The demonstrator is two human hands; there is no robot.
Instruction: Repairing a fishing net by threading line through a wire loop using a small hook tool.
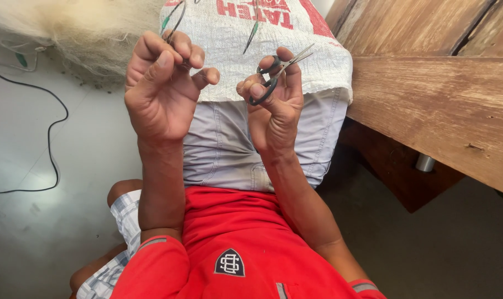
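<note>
1. The net [80,27], a pale fluffy heap, lies on the floor left of the sack [318,61].
2. A black cable [55,138] loops over the floor below the net, well left of the sack.
3. The left hand [160,91] is raised in front of the sack's left edge. Its grip is curled tight, with the thumb pressed to the bent fingers, pinching a thin dark strand [175,22] that rises over the sack.
4. The sack, white and woven with red print, covers the lap above the grey shorts [223,144].
5. The right hand [273,105] is up in front of the sack's middle, just beside the left hand but not touching it. Its grip is closed through the loops of small dark scissors [278,71]. The blades are nearly together and point up and to the right.
6. A wooden bench [428,99] stands right of the sack.
7. Judging by this, the step in hand is trimming: the strand is held and not yet between the blades. A cut would call for opening the blades and bringing them left to the strand while the pinch keeps it taut.
</note>
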